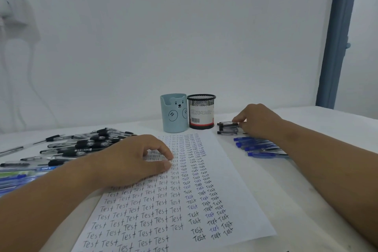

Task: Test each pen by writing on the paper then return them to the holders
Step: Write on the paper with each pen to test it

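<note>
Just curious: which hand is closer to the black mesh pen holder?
Right. The right hand touches black pens just beside the black mesh pen holder; the left hand rests on the paper, nearer the viewer.

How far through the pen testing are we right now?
Done: the paper is nearly full of "Test". In hand: the right hand pinches a black pen from a small group. Left: the pen heap, the blue pens; no pens show above either holder.

Soft, even, cool light; faint shadows; wide-angle bending at edges.
</note>
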### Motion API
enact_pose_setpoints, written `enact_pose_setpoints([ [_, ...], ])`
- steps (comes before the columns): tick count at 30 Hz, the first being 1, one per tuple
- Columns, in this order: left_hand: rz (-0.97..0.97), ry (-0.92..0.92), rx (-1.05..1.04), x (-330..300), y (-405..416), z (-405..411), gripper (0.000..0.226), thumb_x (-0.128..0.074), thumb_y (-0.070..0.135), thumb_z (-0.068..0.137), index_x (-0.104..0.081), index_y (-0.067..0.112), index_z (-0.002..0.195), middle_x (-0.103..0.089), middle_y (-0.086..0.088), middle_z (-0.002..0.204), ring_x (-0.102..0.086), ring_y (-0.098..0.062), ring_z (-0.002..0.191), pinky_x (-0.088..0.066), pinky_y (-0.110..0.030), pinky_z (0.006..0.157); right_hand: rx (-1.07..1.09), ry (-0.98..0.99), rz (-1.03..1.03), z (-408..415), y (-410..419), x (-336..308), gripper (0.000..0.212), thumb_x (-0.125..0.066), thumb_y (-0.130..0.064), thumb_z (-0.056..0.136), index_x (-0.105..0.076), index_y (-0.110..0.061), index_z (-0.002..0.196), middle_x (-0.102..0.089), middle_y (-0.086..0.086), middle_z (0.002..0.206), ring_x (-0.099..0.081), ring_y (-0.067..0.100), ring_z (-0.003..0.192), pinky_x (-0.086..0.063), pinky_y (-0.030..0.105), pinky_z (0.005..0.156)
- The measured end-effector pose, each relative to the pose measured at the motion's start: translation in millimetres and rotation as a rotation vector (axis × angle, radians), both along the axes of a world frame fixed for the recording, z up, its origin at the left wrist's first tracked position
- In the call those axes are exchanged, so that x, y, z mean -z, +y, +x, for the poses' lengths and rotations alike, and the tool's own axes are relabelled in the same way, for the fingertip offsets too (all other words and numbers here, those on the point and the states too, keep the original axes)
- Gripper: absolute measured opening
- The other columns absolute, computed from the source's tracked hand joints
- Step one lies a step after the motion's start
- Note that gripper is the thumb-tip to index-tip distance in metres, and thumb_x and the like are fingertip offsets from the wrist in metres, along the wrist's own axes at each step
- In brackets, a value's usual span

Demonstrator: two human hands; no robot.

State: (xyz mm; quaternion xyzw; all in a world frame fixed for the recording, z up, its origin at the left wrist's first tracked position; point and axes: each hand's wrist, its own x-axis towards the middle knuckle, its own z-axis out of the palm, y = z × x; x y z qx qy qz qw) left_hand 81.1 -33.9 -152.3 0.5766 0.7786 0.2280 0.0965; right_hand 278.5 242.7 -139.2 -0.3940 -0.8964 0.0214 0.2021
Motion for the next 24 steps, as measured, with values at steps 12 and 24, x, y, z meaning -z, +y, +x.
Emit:
enact_pose_setpoints([
  [12, -0.007, -0.016, 0.005, -1.7, -2.5, 2.6, 0.025, -0.067, 0.065, 0.08, -0.064, 0.061, 0.104, -0.057, 0.031, 0.123, -0.048, 0.009, 0.115, -0.04, -0.028, 0.103, -0.036, -0.027, 0.006, 2.1, -4.8, -2.6, 0.034, -0.062, -0.015, 0.086, -0.072, -0.021, 0.118, -0.069, -0.004, 0.12, -0.06, 0.023, 0.113, -0.051, 0.04, 0.097],
  [24, 0.133, -0.004, -0.049, -12.8, -7.9, 1.4, 0.012, -0.074, 0.047, 0.085, -0.072, 0.048, 0.096, -0.064, 0.03, 0.106, -0.059, 0.008, 0.102, -0.048, -0.021, 0.093, -0.251, 0.11, 0.028, -14.9, -37.5, -1.4, 0.033, -0.061, -0.018, 0.089, -0.071, -0.03, 0.118, -0.064, -0.009, 0.128, -0.058, 0.015, 0.116, -0.044, 0.033, 0.103],
])
